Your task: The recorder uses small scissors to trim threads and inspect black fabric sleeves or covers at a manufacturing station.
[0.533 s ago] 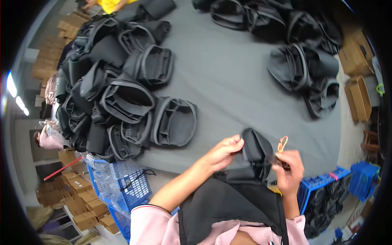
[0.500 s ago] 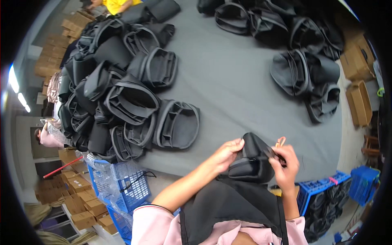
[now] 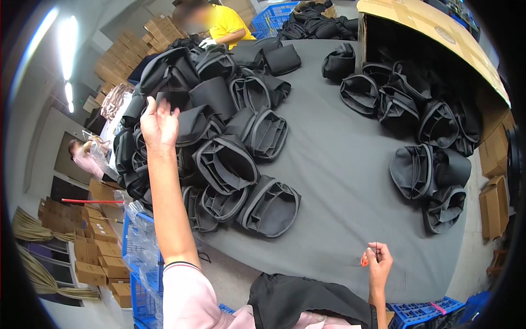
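Wearer at a grey table (image 3: 334, 186), blk bags heaped L & grouped R. L hand (image 3: 160, 129) is out over the L heap (image 3: 211, 101), palm up, fingers spread, grip wide, nothing seen in it; fingertips blurred nr a dark bag (image 3: 171, 68), can't tell if touching. R hand (image 3: 379, 266), low over the table's near R side, has a narrow pinch on a small tool (image 3: 364, 260) w/ orange handle; exact type unclear. Several bags gape open, incl. one (image 3: 271, 211) at the heap's near R edge. R group (image 3: 412, 172) lies across bare cloth, its far end by a big carton (image 3: 433, 24). Bkgd: co-worker in yellow shirt (image 3: 230, 24), white glove (image 3: 207, 43) at the heap's far end. Blue crate (image 3: 422, 313) lower R.
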